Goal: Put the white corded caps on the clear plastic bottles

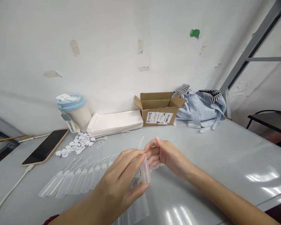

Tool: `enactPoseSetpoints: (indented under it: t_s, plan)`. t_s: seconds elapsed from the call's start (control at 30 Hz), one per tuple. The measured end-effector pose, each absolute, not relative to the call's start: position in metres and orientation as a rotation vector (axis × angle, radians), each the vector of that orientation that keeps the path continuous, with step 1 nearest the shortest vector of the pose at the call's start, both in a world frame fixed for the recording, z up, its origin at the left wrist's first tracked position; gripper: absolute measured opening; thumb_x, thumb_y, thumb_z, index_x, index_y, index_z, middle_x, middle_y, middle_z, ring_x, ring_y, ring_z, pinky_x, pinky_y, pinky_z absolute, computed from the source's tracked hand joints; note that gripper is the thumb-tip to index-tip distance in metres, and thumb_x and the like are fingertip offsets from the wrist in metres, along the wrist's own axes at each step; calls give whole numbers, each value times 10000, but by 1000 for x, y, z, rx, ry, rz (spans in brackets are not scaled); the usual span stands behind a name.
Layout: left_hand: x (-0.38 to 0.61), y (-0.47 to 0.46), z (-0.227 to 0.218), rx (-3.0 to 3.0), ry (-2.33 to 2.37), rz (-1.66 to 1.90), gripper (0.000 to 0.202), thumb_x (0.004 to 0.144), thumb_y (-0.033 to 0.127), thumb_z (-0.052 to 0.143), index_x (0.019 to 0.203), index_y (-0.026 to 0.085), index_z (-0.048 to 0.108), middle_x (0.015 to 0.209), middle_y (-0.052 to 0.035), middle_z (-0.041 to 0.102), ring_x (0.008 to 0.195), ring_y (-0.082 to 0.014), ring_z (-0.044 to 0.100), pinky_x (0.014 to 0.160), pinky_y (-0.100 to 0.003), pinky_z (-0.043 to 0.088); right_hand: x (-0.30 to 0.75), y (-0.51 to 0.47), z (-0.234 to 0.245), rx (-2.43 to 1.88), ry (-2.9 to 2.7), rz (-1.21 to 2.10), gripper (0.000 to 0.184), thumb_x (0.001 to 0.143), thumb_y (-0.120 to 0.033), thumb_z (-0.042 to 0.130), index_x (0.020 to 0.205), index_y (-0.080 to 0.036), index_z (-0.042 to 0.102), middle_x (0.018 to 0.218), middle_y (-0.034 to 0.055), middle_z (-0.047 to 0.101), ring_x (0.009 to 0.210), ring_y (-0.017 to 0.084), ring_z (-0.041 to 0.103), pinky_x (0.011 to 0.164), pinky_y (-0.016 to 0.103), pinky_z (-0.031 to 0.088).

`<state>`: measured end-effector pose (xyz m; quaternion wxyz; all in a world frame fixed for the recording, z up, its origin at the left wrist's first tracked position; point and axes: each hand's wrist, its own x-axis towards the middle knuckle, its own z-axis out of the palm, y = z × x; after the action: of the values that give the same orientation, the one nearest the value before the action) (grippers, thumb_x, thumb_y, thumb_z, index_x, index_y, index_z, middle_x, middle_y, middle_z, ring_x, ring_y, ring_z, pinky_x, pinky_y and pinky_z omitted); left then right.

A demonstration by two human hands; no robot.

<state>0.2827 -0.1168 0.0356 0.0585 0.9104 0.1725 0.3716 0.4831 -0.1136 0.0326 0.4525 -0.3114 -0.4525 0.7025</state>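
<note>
My left hand (121,178) is closed on a clear plastic tube (145,171), held between thumb and fingers above the table. A thin white cord (141,142) sticks up just behind its fingertips. My right hand (162,153) is cupped right beside the tube's upper end, fingers curved and thumb apart, with nothing visible in it. To the left lies a row of similar tubes (70,182) with white caps and cords. More tubes (140,206) lie under my left hand, which partly hides them. Loose white caps (78,143) form a small pile farther back.
Along the wall stand a blue-lidded cup (78,114), a stack of white sheets or envelopes (117,122), an open cardboard box (159,114) and a light blue cloth bag (199,106). A phone (46,147) with a cable lies left. Two tubes (199,126) lie near the bag.
</note>
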Motion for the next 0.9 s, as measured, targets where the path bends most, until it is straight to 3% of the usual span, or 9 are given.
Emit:
enactPoseSetpoints:
  t_s: [0.2,0.47,0.57,0.7,0.9]
  plan:
    - [282,-135,37,2883,531,872,369,823,128,640,1170,71,529,1120,-151,629,1100,-268,544,955,-401,499,515,-91,35,-925,-1110,1414,453,851,-586,538,785,-155,659,705,71,734,603,218,713,622,324,538]
    - [293,-148,14,2841,588,798,470,592,329,846,939,88,641,889,-108,668,886,-280,587,790,-389,545,523,-82,29,-1045,-1074,1280,395,836,-527,596,725,-154,663,627,40,694,502,150,642,547,263,488]
    - [297,-149,8,2871,594,772,405,662,362,794,933,104,640,864,-99,657,864,-272,579,755,-376,539,520,-84,29,-1045,-1100,1274,387,842,-515,595,720,-153,657,626,39,687,501,145,630,541,260,473]
    - [301,-149,-7,2877,548,936,316,869,424,540,903,123,627,791,-81,625,823,-246,566,725,-349,523,520,-85,31,-1045,-1127,1260,391,851,-514,583,716,-153,653,624,39,680,501,141,616,540,264,464]
    - [304,-150,-35,2917,430,1032,526,985,467,209,858,133,595,788,-89,587,811,-251,544,702,-376,488,520,-85,31,-1042,-1135,1246,364,847,-492,597,716,-157,651,618,32,674,491,132,600,534,262,455]
